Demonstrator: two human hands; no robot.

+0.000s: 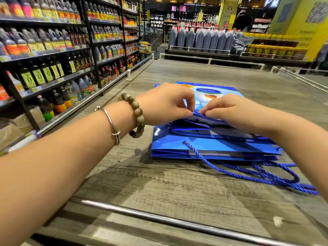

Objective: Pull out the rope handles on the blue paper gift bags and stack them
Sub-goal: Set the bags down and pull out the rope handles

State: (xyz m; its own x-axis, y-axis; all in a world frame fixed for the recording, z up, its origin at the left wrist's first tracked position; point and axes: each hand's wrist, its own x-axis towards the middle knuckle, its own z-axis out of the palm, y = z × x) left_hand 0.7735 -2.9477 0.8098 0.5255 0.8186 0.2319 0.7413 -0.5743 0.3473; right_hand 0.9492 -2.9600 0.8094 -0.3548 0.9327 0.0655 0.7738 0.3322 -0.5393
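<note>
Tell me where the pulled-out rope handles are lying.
In the head view, the rope handles trail on the wooden table, right of centre, spilling from the near edge of the stack of blue bags, below the right hand.

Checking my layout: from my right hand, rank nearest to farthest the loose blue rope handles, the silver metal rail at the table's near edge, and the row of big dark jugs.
1. Loose blue rope handles, beside the right hand.
2. Silver metal rail, near edge.
3. Dark jugs, far back.

Glossy blue bags (213, 144) lie stacked flat, the top one's mouth apparently lifted. Twisted blue handles (229, 173) trail from the lower bags to the near right.
</note>
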